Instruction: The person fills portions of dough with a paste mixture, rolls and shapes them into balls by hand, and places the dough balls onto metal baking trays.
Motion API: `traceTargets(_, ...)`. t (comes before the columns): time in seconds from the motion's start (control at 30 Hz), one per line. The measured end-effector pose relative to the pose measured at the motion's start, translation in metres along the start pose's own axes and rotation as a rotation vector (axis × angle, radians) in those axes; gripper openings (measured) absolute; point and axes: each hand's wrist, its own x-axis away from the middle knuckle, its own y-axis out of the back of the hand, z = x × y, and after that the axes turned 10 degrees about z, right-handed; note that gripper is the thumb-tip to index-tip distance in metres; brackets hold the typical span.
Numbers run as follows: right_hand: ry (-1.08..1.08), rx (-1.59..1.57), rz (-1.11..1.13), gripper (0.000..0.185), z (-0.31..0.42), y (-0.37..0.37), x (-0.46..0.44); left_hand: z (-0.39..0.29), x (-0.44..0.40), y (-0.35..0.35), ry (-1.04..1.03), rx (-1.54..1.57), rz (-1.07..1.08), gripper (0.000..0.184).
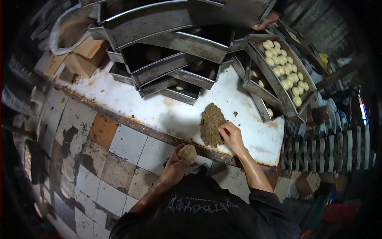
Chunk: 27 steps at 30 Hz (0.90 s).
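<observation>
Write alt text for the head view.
The person's left hand holds a pale, doughy piece; the right hand touches a brown mound on a white table. Stacked metal trays stand beyond; a tray at right holds pale balls.

Stacked trays (145,30), 11 o'clock: dull scuffed metal. Box (81,63), 10 o'clock: matt cardboard. Tabletop (234,89), centre: smooth, rust-edged. Brown mound (211,123), centre: rough, matt. Shirt (203,219), 6 o'clock: matt cloth.

1 L hand (174,168), 1 R hand (232,137), 1 dough pc (187,154), 1 brown mound (211,124), 20+ pale balls (281,70).
</observation>
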Motion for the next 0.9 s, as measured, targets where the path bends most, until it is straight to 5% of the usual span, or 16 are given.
traceTargets(0.07,-0.264,-0.193,0.03,0.012,-0.004,0.008,0.025,-0.016,-0.004,0.002,0.112,0.205,0.153,0.057)
traceTargets(0.1,-0.504,-0.402,0.063,0.012,-0.004,0.012,0.036,-0.023,-0.011,0.0,0.104,-0.335,0.25,0.057)
traceTargets(0.13,-0.512,-0.66,-0.011,0.014,0.009,0.027,0.037,-0.029,-0.018,-0.002,0.056,-0.876,0.307,0.057)
traceTargets(0.2,-0.505,-0.823,-0.126,0.016,0.052,0.047,0.04,-0.02,-0.042,-0.005,0.325,0.189,0.391,0.055)
traceTargets(0.27,-0.24,-0.591,-0.186,0.018,0.099,0.045,0.039,-0.015,-0.057,-0.024,-0.005,-0.651,0.641,0.046)
traceTargets(0.33,-0.046,0.139,-0.142,0.023,0.115,0.022,0.046,-0.017,-0.064,-0.058,0.245,0.164,0.413,0.038)
traceTargets(0.4,-0.049,0.257,-0.155,0.039,0.123,0.018,0.059,-0.004,-0.074,-0.054,0.183,-0.783,0.45,0.033)
traceTargets(0.43,-0.042,-0.037,-0.106,0.037,0.116,0.026,0.068,0.025,-0.085,-0.042,0.042,-0.624,0.347,0.033)
traceTargets(0.47,-0.036,-0.335,-0.05,0.035,0.107,0.036,0.079,0.02,-0.084,-0.063,0.143,-0.254,0.223,0.037)
traceTargets(0.5,-0.011,-0.299,-0.1,0.038,0.085,0.044,0.094,0.015,-0.082,-0.083,0.191,0.123,0.058,0.042)
traceTargets(0.53,-0.007,-0.304,-0.1,0.038,0.082,0.056,0.094,0.025,-0.083,-0.085,0.188,0.119,0.054,0.042)
traceTargets(0.6,-0.361,-0.369,-0.13,0.035,0.077,0.089,0.091,0.052,-0.084,-0.087,0.089,-0.323,0.47,0.058)
traceTargets(0.67,-0.213,-0.268,-0.077,0.028,0.026,0.079,0.113,0.072,-0.086,-0.116,0.269,-0.487,0.417,0.065)
traceTargets(0.73,-0.026,0.036,-0.147,0.03,-0.001,0.084,0.134,0.079,-0.096,-0.144,0.427,-0.179,0.328,0.063)
traceTargets(0.8,-0.08,0.227,-0.173,0.032,0.014,0.089,0.151,0.103,-0.104,-0.171,0.184,0.011,0.132,0.051)
traceTargets(0.9,-0.145,0.054,-0.263,0.025,0.0,0.075,0.173,0.145,-0.129,-0.193,-0.094,-0.536,0.076,0.033)
